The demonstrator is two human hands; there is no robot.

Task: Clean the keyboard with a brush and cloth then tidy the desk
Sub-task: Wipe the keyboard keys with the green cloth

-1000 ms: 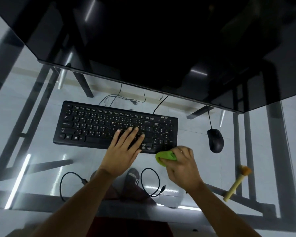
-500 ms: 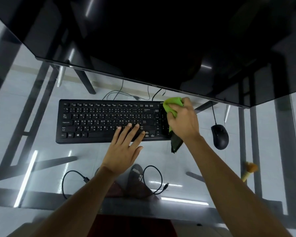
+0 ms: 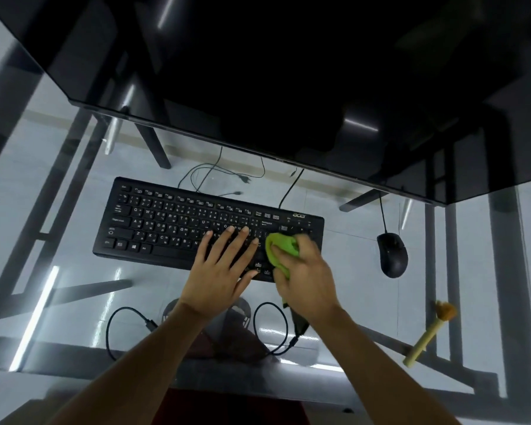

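Two hands work on the keyboard: left hand flat, fingers straight, pressing its right-centre keys; right hand clenched around the green cloth at its right end. Brush lies well right.

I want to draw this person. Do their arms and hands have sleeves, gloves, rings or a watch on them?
No. Both forearms are bare as far as the picture shows, with no sleeves in sight. The left hand and the right hand wear no gloves, and no ring, watch or bracelet shows on either.
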